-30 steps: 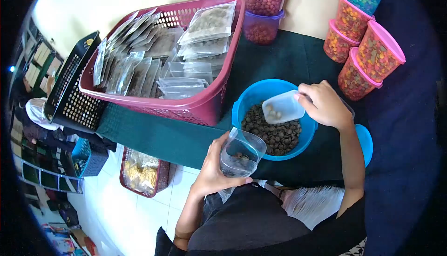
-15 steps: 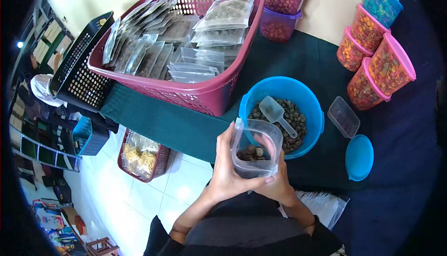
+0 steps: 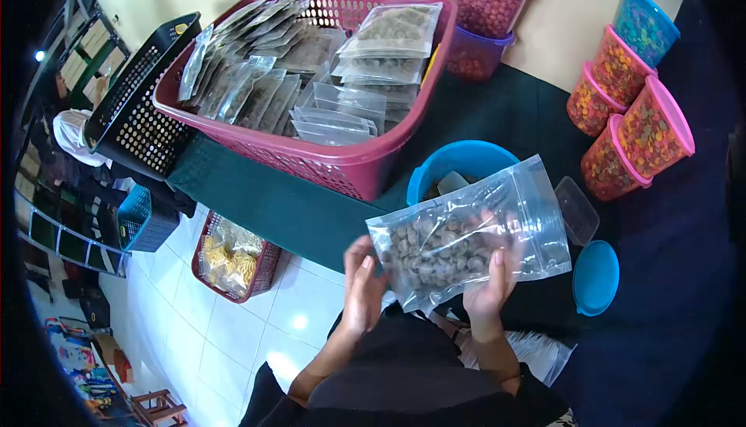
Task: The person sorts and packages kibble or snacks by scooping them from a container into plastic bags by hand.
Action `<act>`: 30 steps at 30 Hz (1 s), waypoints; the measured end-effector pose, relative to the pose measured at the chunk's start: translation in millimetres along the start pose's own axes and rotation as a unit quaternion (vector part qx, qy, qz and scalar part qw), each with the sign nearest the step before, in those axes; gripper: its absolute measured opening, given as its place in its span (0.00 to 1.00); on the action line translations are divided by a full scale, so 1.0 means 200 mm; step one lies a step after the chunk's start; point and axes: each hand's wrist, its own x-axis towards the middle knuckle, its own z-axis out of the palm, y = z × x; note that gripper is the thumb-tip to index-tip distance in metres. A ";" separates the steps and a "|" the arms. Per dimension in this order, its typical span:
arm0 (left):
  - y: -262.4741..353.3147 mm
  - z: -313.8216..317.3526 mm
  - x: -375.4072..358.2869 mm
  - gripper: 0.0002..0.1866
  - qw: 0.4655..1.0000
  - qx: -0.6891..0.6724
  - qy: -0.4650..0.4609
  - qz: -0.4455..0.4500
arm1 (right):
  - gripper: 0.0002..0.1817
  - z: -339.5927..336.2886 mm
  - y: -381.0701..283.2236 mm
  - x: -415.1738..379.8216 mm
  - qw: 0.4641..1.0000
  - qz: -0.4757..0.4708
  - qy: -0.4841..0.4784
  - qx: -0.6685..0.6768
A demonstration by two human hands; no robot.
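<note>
A clear zip-lock bag (image 3: 443, 244) of small brown-grey, button-like pieces lies on its side in front of me, its zip end pointing right. My right hand (image 3: 489, 283) grips the bag's lower right part, thumb in front and fingers behind the clear plastic. Beside the bag's left end, my left hand (image 3: 364, 283) has its fingers apart and does not grip the bag. Behind the bag stands a blue tub (image 3: 465, 151), partly hidden, with a translucent scoop (image 3: 452, 183) showing inside.
A maroon basket (image 3: 342, 164) of filled bags stands at the back left. Pink-lidded tubs (image 3: 645, 128) stand at the right. A blue lid (image 3: 597, 278) and a clear container (image 3: 576, 213) lie on the dark cloth. A basket (image 3: 256, 275) of bags sits on the floor.
The bag was upright and open at its top between both hands; now it is tipped sideways, its zip end to the right. My left hand has come off it.
</note>
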 end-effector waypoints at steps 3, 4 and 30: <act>-0.03 0.02 -0.03 0.21 0.977 -0.156 -0.051 -0.137 | 0.25 0.04 0.05 -0.04 0.999 0.013 0.027 -0.010; -0.02 0.01 -0.03 0.21 0.977 -0.159 -0.045 -0.136 | 0.24 0.05 0.06 -0.05 0.997 0.033 0.056 -0.032; 0.50 -0.75 0.26 0.17 0.994 0.063 -0.068 -0.054 | 0.22 0.36 0.05 -0.08 0.931 0.312 -0.123 -0.144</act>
